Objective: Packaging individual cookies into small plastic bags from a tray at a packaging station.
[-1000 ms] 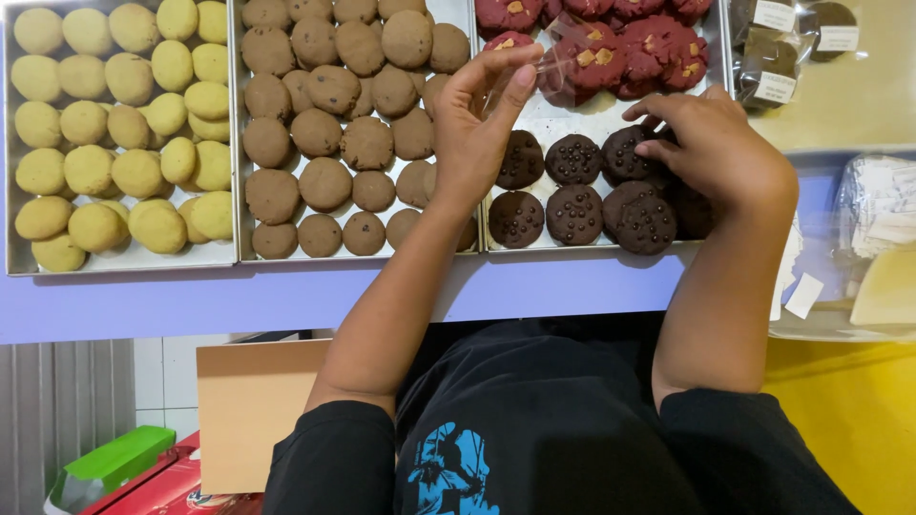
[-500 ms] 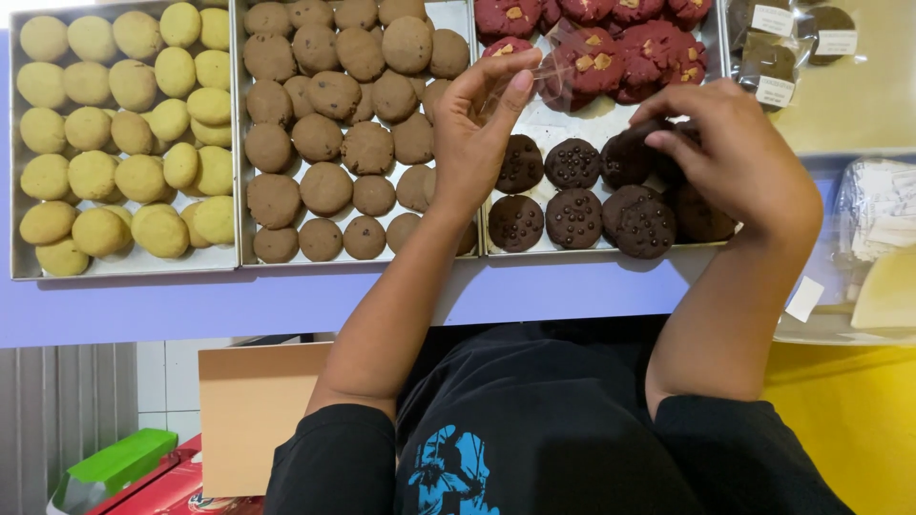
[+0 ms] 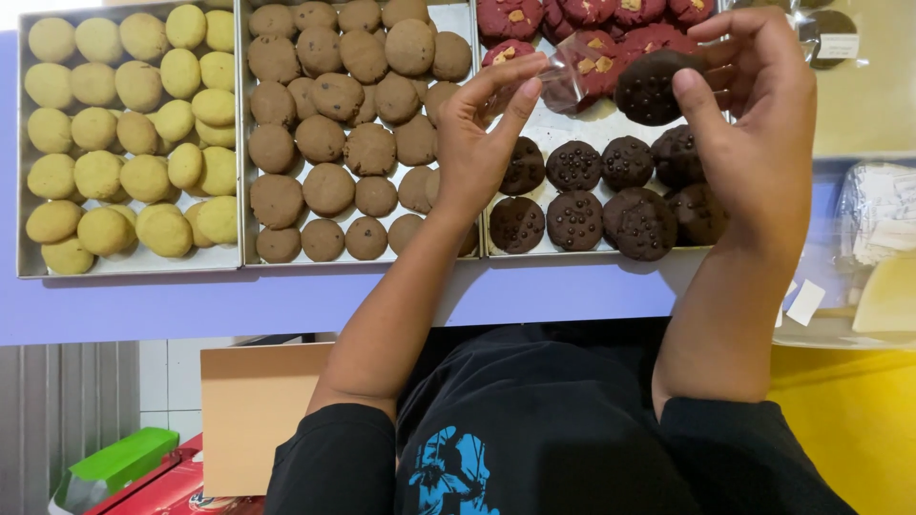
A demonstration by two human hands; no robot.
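Note:
My right hand [image 3: 754,124] holds a dark chocolate cookie [image 3: 649,88] by its edge, lifted above the right-hand metal tray [image 3: 592,252]. My left hand [image 3: 482,143] pinches a small clear plastic bag [image 3: 563,81] just left of that cookie. Under both hands the tray holds several dark chocolate cookies [image 3: 574,219] at the near end and red cookies [image 3: 534,17] at the far end.
A middle tray [image 3: 286,259] is full of brown cookies [image 3: 329,189], and a left tray [image 3: 124,267] holds pale yellow cookies [image 3: 95,174]. Wrapped cookies [image 3: 835,38] and plastic packaging [image 3: 883,224] lie at the right. A cardboard box [image 3: 253,420] and a green item [image 3: 119,463] sit below the table edge.
My right hand has lifted a dark cookie off the tray and brought it up beside the clear bag. My left hand stays up, holding the bag.

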